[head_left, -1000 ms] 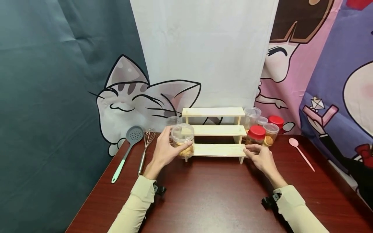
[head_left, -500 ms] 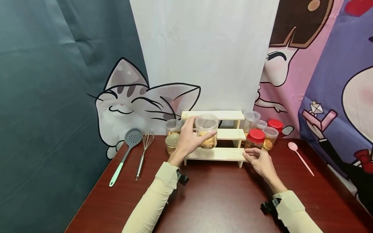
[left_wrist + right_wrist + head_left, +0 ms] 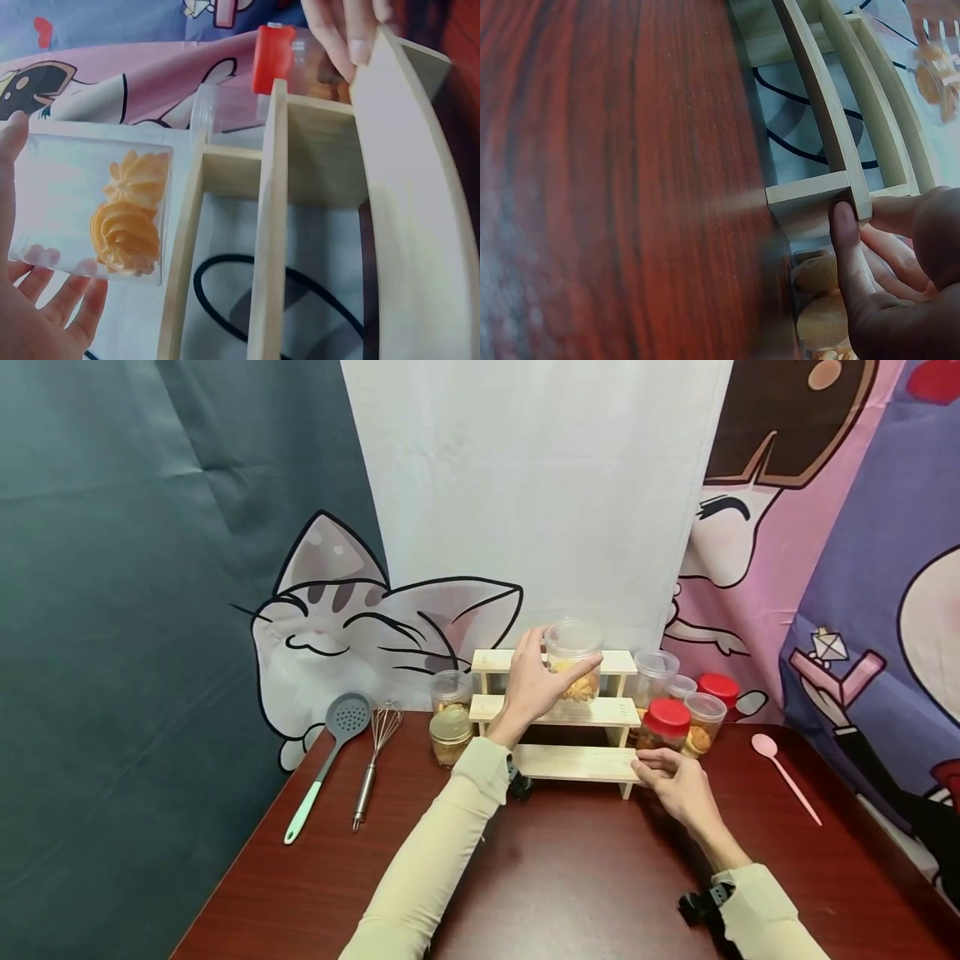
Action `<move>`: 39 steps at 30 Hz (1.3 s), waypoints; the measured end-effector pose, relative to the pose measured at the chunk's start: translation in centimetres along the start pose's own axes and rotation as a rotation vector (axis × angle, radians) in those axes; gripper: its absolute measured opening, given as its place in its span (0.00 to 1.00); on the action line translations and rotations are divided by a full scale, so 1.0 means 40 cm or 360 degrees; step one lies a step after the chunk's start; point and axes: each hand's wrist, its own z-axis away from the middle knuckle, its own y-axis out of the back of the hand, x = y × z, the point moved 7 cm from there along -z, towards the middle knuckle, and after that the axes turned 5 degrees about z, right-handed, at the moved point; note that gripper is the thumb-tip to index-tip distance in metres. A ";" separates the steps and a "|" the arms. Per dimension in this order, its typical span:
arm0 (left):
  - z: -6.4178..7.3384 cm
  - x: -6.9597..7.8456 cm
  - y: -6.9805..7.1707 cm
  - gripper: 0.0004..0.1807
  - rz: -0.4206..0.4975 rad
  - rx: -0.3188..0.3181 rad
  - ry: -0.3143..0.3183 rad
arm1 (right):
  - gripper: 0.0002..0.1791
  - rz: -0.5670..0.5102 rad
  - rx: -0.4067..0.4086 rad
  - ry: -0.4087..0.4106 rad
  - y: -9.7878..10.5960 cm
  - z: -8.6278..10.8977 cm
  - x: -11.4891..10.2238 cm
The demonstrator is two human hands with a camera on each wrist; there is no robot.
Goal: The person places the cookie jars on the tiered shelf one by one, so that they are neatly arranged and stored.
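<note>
My left hand [image 3: 531, 687] grips a clear plastic jar [image 3: 574, 642] with swirled cookies inside, holding it up before the upper part of a three-tier wooden shelf [image 3: 573, 763]. In the left wrist view the cookies [image 3: 129, 225] show through the jar wall, with fingers below it and the thumb at the far left. My right hand [image 3: 681, 783] is at the right end of the lowest tier. From the right wrist view, thumb and fingers pinch that board end [image 3: 859, 196]. Whether the jar touches any tier is hard to tell.
Right of the shelf stand several jars, including a red-lidded jar [image 3: 666, 718] near my right hand. Two jars, one a gold-lidded jar [image 3: 452, 735], stand to its left. A slotted skimmer [image 3: 348, 717], whisk [image 3: 367, 789] and pink spoon [image 3: 784, 775] lie on the table.
My left hand has carried the cookie jar from the shelf's left side rightward and upward, to the upper tiers. The right hand has stayed at the lowest tier's right end.
</note>
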 end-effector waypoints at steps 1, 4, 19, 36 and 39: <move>-0.008 0.005 -0.008 0.47 0.0003 0.0015 0.0007 | 0.22 -0.0001 0.0002 0.0001 0.001 0.000 0.001; -0.033 0.019 -0.030 0.49 0.0067 0.0066 0.0029 | 0.22 0.0016 0.0002 0.0002 0.001 0.001 0.002; -0.101 0.002 -0.141 0.48 0.0104 0.0116 0.0038 | 0.21 -0.0056 0.0001 -0.0020 -0.013 0.014 0.012; -0.125 -0.001 -0.216 0.55 -0.0023 -0.0105 0.0045 | 0.21 -0.0032 0.0021 -0.0021 -0.006 0.002 0.004; -0.110 -0.019 -0.223 0.59 -0.0174 -0.0202 0.0059 | 0.21 -0.0023 0.0026 -0.0018 -0.003 -0.003 0.005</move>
